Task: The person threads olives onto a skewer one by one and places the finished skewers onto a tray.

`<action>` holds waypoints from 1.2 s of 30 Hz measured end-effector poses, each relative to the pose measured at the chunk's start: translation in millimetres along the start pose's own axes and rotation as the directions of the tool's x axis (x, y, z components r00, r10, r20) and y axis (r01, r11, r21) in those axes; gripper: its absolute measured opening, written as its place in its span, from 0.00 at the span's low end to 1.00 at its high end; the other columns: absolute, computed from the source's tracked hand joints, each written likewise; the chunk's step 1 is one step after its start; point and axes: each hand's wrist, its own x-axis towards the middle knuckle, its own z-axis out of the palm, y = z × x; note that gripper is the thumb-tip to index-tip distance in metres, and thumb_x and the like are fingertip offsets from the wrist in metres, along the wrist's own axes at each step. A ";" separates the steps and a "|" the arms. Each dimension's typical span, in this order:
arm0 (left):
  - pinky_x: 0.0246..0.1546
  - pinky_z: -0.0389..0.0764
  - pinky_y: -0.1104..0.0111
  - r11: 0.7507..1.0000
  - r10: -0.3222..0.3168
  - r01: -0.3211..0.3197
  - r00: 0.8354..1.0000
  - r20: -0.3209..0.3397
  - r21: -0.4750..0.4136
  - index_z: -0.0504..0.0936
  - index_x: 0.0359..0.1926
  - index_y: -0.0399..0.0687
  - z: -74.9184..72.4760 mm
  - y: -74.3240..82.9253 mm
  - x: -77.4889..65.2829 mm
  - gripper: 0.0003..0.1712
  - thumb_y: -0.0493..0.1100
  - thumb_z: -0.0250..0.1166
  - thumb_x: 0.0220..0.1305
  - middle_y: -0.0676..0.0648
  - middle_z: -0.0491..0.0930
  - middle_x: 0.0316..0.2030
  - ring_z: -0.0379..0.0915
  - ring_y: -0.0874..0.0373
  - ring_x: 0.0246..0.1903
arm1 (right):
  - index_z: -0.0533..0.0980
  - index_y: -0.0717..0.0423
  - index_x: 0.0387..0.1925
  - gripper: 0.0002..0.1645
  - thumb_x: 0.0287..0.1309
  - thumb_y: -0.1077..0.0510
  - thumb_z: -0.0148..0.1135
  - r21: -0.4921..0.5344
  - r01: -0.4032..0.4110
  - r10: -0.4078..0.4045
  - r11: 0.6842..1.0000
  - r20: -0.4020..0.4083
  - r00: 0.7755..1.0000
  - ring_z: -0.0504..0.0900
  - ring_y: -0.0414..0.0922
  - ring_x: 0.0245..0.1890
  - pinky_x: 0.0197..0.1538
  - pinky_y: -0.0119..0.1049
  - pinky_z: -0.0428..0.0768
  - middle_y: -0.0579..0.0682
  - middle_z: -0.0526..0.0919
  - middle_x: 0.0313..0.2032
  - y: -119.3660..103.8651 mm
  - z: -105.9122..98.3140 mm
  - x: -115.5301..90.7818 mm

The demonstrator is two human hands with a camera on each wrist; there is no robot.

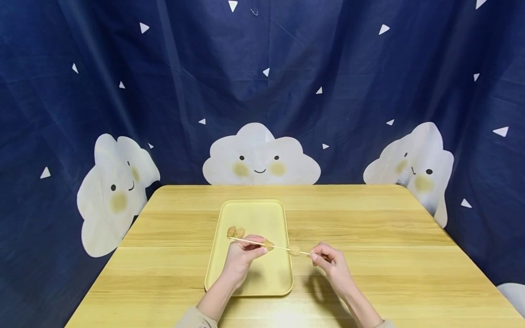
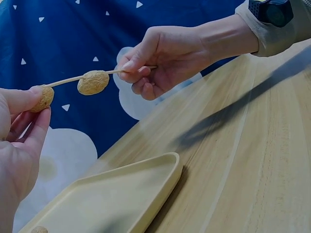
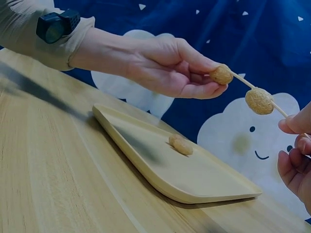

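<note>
Two loose brown balls (image 1: 239,233) lie on the yellow tray (image 1: 254,210), hardly in the way. Above it, the left hand (image 1: 241,260) pinches a threaded ball (image 1: 269,245), probably light and soft, best held gently. The thin skewer (image 1: 280,248), likely stiff but snappable, runs through a second ball (image 1: 294,250) to the right hand (image 1: 333,269), pinching near its end.

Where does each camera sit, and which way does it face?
Head: worn on the head, facing forward and down at the table and tray; the left hand, right hand and forearms show.
Left wrist: worn on the left wrist, facing the stick; left hand at the left edge, right hand beyond.
Right wrist: worn on the right wrist, facing the stick from the other side; right hand at the right edge, left hand opposite.
Shared: both wrist views show the two brown balls on the stick.
</note>
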 end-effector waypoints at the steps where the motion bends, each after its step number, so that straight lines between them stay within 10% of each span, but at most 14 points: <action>1: 0.37 0.80 0.72 1.000 0.001 -0.001 1.000 0.000 0.000 0.78 0.34 0.19 0.5 -0.2 0.1 0.13 0.23 0.67 0.44 0.48 0.81 0.31 0.77 0.60 0.32 | 0.75 0.63 0.25 0.06 0.54 0.72 0.55 0.000 0.000 0.000 1.000 -0.002 1.000 0.70 0.38 0.25 0.28 0.30 0.72 0.49 0.71 0.23 0.1 0.1 -0.1; 36: 0.36 0.80 0.72 1.000 0.007 -0.007 1.000 0.021 -0.004 0.83 0.32 0.29 7.1 -11.8 1.9 0.11 0.22 0.65 0.43 0.49 0.80 0.31 0.76 0.60 0.32 | 0.75 0.61 0.23 0.07 0.53 0.72 0.55 -0.015 -0.069 0.068 0.998 -0.031 0.997 0.69 0.38 0.24 0.30 0.31 0.71 0.46 0.72 0.22 5.3 6.7 0.3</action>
